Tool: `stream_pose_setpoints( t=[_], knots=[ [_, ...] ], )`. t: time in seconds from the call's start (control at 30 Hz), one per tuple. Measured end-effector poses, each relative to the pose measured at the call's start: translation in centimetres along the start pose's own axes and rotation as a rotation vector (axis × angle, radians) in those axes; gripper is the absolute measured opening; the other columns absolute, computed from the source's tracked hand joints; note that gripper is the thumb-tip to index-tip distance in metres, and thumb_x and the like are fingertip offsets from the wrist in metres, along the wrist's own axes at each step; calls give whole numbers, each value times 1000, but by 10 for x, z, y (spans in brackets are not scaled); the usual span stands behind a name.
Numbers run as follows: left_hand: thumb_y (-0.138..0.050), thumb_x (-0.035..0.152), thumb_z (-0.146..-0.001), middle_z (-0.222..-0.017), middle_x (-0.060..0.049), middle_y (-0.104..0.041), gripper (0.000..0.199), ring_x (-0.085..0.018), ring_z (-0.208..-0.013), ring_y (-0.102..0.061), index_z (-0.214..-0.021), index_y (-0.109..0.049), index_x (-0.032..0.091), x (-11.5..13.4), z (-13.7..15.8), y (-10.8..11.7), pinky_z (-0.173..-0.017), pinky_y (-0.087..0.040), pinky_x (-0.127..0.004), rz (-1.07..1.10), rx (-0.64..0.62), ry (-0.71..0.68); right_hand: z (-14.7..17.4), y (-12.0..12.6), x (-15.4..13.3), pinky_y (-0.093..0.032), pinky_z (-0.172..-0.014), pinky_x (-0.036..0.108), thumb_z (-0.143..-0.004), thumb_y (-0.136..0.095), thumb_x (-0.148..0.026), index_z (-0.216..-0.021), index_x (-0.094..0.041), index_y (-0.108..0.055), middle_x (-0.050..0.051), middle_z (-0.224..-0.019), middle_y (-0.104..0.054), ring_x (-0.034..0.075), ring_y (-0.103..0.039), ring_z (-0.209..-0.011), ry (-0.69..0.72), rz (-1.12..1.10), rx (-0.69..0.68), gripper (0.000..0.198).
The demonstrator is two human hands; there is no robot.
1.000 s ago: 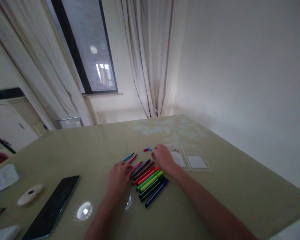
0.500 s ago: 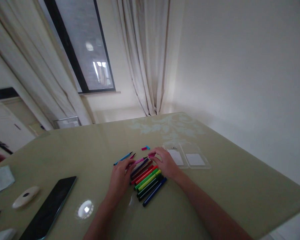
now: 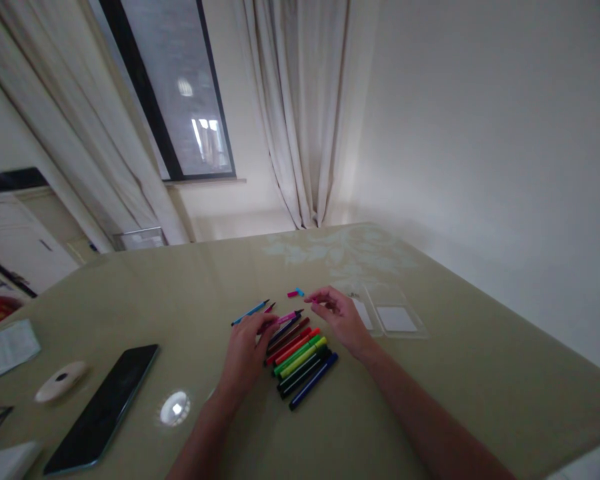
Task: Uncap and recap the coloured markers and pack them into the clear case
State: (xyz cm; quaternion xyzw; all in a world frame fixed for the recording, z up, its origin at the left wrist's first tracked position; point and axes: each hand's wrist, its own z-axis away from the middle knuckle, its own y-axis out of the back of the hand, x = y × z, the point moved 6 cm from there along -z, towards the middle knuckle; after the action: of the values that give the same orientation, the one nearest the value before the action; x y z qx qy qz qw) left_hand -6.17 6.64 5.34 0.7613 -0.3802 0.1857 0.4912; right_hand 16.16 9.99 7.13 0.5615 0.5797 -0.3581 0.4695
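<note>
My left hand (image 3: 250,343) pinches an uncapped pink marker (image 3: 287,317), whose dark tip points up and right. A small pink cap (image 3: 314,301) is between the fingertips of my right hand (image 3: 341,316), just apart from that tip. Under and between the hands lies a slanted row of capped markers, among them a red marker (image 3: 296,347), a yellow-green marker (image 3: 304,357) and a dark blue marker (image 3: 314,381). Beyond my left hand rests an uncapped blue marker (image 3: 250,312), with another uncapped marker's tip beside it. A magenta cap (image 3: 292,294) and a blue cap (image 3: 300,292) lie farther back.
A clear plastic case (image 3: 397,319) with white inserts lies open behind my right hand. On the left are a black phone (image 3: 105,407), a pale oval object (image 3: 61,381) and a paper packet (image 3: 9,350). A wall borders the table's right side.
My right hand has moved up and away from the pink marker, taking the cap off its tip. My left hand keeps hold of the marker. The view has shifted slightly.
</note>
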Motion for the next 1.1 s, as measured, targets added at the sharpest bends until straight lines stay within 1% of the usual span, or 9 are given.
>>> stream_pose_setpoints(
  t=[0.13,0.23,0.3,0.37,0.47,0.6,0.73,0.9,1.1],
  knots=[
    [-58,38,-99,-101,-3,-77,20,-25,-92,-69,-102,-74,26,4,0,2,-86,-51,-40,8,10,-20,1,-4,2,-57,-92,39,-79,-83,-36,-93,-22,-72,6,-101,-80,22,-73,-96,-36,-174,-3,22],
    [-59,37,-99,-100,-2,-77,19,-24,-91,-69,-101,-74,27,5,0,2,-85,-51,-39,5,15,-25,1,-4,3,-58,-92,40,-77,-86,-36,-92,-22,-72,6,-99,-80,23,-75,-94,-34,-205,10,25],
    [-59,37,-99,-99,-2,-77,18,-23,-89,-69,-101,-74,27,6,-1,3,-84,-51,-38,6,20,-24,2,-3,2,-58,-90,39,-79,-84,-37,-95,-21,-75,6,-97,-80,23,-74,-91,-18,-153,21,24],
    [-59,37,-99,-100,-2,-76,19,-23,-89,-69,-101,-74,26,6,0,3,-84,-51,-38,15,23,-26,2,-1,1,-58,-88,39,-86,-77,-38,-99,-21,-78,7,-95,-80,22,-74,-88,14,-71,24,22],
    [-58,38,-99,-102,-3,-76,20,-23,-91,-69,-102,-74,26,7,0,4,-86,-51,-38,21,26,-27,3,-2,-1,-57,-87,38,-95,-65,-39,-106,-22,-79,7,-96,-80,22,-73,-88,59,44,-9,25],
    [-58,38,-99,-101,-4,-77,21,-23,-91,-69,-103,-74,25,10,1,5,-86,-51,-39,4,28,-28,5,-6,0,-56,-89,37,-98,-61,-38,-113,-23,-77,7,-105,-78,21,-72,-94,64,103,-54,27],
    [-58,37,-99,-101,-4,-77,20,-24,-91,-69,-102,-74,26,11,0,6,-85,-51,-38,-1,38,-32,4,-9,3,-58,-87,36,-93,-69,-38,-115,-23,-75,6,-103,-76,20,-72,-92,40,29,-89,28],
    [-59,36,-99,-100,-2,-77,17,-23,-91,-69,-101,-74,26,10,0,4,-86,-50,-38,7,34,-45,3,-5,1,-58,-92,38,-87,-77,-38,-109,-22,-75,6,-102,-77,22,-73,-96,43,-45,-50,27],
    [-58,33,-100,-102,-3,-77,19,-22,-95,-70,-104,-75,26,13,1,-1,-88,-52,-35,82,-45,-61,6,-7,-2,-59,-89,39,-80,-83,-41,-102,-21,-78,7,-96,-79,23,-75,-90,52,-2,-47,30]
  ],
)
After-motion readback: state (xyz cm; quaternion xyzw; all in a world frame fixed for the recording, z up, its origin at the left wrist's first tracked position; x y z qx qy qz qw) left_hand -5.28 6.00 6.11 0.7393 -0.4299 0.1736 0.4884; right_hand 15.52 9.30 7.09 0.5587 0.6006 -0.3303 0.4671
